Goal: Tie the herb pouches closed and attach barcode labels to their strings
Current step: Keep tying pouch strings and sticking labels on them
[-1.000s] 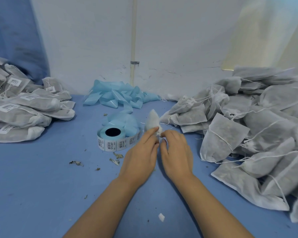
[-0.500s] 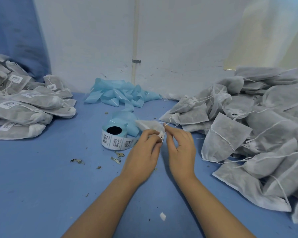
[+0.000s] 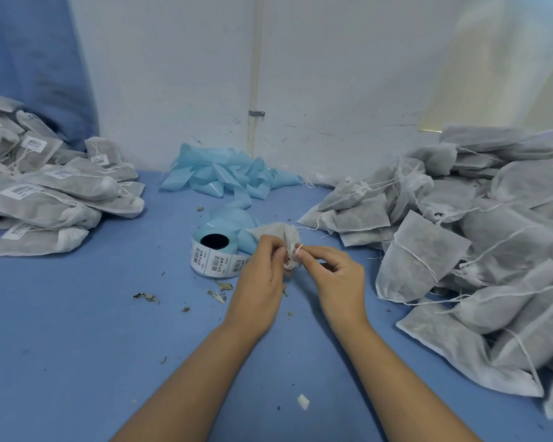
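A small grey-white herb pouch [image 3: 276, 232] lies tipped over in the middle of the blue table, its gathered neck toward me. My left hand [image 3: 259, 282] grips that neck from the left. My right hand [image 3: 339, 275] pinches the pouch's white string [image 3: 298, 250] at the neck, with the string looped over a fingertip. Just behind my left hand stands the roll of barcode labels [image 3: 214, 256] on blue backing. The pouch's lower part is hidden by my fingers.
A pile of labelled pouches [image 3: 45, 193] lies at the left. A large heap of unlabelled pouches with loose strings [image 3: 460, 244] fills the right side. Crumpled blue backing tape [image 3: 224, 177] sits against the white wall. Herb crumbs [image 3: 147, 296] and a paper scrap [image 3: 303, 401] dot the table.
The pouch stood upright between my fingers a second ago; it has tipped over toward the label roll. My right hand has drawn slightly right with the string looped on a finger.
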`<state>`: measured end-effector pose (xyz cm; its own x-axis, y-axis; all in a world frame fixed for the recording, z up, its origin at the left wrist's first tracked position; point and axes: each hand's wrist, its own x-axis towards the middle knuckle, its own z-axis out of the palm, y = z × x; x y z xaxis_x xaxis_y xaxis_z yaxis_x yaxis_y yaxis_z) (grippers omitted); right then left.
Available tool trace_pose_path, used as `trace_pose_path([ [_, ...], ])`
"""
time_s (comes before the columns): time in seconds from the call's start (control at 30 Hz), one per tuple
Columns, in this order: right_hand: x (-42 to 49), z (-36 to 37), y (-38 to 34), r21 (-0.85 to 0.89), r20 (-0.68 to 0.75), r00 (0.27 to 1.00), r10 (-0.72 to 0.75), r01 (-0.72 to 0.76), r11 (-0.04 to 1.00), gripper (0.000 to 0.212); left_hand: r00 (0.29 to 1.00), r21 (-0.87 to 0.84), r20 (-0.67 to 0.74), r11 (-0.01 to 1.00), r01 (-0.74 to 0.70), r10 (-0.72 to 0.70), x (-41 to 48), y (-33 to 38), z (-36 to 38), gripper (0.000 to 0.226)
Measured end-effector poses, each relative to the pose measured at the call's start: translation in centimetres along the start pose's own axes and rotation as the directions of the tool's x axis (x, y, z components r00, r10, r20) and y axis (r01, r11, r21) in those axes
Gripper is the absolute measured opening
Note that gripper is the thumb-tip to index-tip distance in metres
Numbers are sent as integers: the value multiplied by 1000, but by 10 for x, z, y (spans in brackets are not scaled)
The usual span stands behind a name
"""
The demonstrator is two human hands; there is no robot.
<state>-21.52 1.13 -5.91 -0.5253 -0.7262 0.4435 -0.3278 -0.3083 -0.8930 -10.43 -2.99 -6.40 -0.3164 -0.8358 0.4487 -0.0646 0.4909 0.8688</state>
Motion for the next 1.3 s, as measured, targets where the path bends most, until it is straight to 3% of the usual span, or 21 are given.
trace_pose_path([
  [0.33, -2, 0, 2, -388, 82, 959, -272, 282, 877, 4, 999, 272, -45, 962, 22, -10, -1, -5, -1, 11],
  [0.47, -4, 5, 2, -465, 108, 946, -305, 320, 825, 3, 988, 222, -90, 969, -105, 127, -3, -4, 1, 12],
  [0.63, -6, 7, -2, -187, 46, 997, -66, 73, 980, 16, 995, 9, -3, 995, -96, 96, -5, 7, 4, 27],
  [0.73, -3, 4, -6, 52, 55, 991, 121, -124, 991, 17, 998, -67, -2, 996, -57, 57, -3, 8, 4, 24],
  [0.87, -1, 3, -7, 213, 172, 944, 281, -314, 925, 19, 1000, -98, -26, 995, -2, 0, 0, 3, 3, 17],
  [1.0, 0, 4, -9, 321, 265, 909, 323, -399, 859, 26, 998, -6, -37, 999, -51, 51, 1, 2, 0, 14],
  [1.1, 0, 7, -9, 498, 299, 879, 372, -476, 724, 33, 998, -19, -20, 998, -52, 51, 2, 3, 0, 11],
  [1.3, 3, 5, -7, 658, 369, 815, 447, -569, 493, 8, 999, -21, -54, 1000, 0, -1, 4, 2, -1, 10],
])
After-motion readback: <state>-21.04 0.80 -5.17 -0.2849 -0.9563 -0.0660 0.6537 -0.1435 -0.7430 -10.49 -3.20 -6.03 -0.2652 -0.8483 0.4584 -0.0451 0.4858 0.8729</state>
